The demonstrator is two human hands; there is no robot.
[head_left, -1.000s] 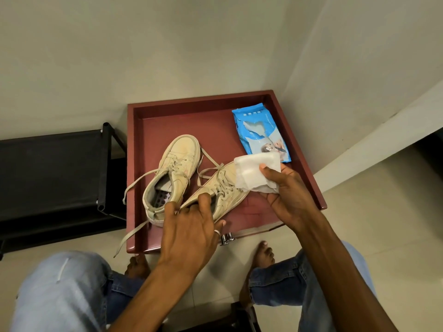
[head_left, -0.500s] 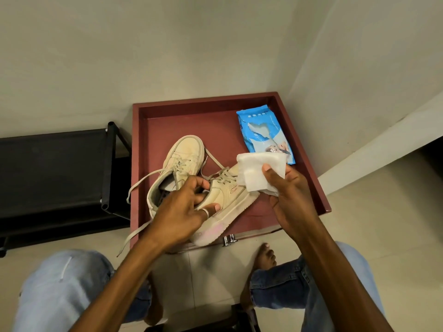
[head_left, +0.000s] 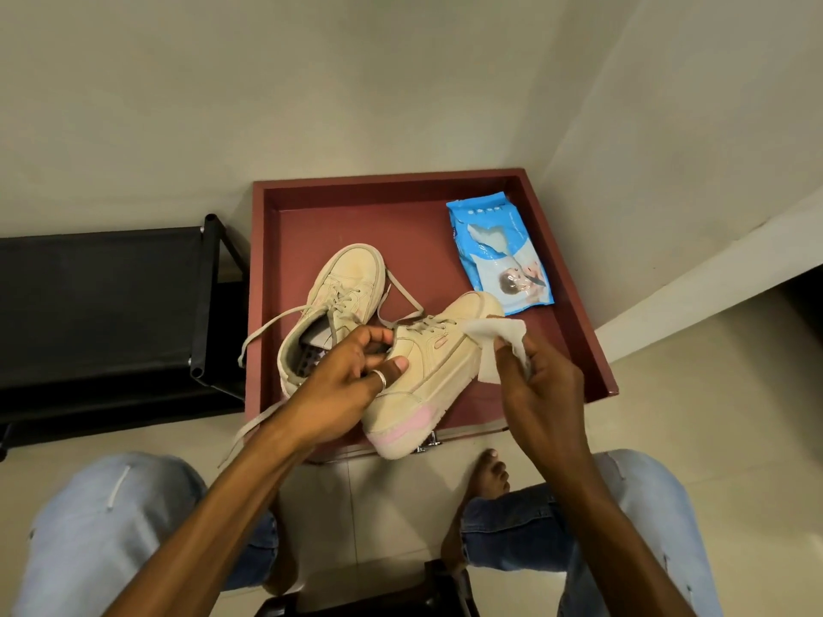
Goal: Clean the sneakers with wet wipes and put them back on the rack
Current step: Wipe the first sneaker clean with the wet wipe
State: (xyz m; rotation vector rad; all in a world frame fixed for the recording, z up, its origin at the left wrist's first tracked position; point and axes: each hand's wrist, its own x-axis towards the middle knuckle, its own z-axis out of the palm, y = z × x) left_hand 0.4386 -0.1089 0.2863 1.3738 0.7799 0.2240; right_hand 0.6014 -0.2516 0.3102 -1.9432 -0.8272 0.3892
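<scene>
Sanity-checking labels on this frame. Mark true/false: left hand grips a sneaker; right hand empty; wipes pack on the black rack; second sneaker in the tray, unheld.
1. The left hand grips the near sneaker at its opening. True.
2. The right hand is empty. False: it holds a white wipe at that sneaker's toe end.
3. The wipes pack lies on the black rack. False: it lies in the red tray, to the right of the rack.
4. The second sneaker lies in the tray, and no hand grips it. True.
</scene>
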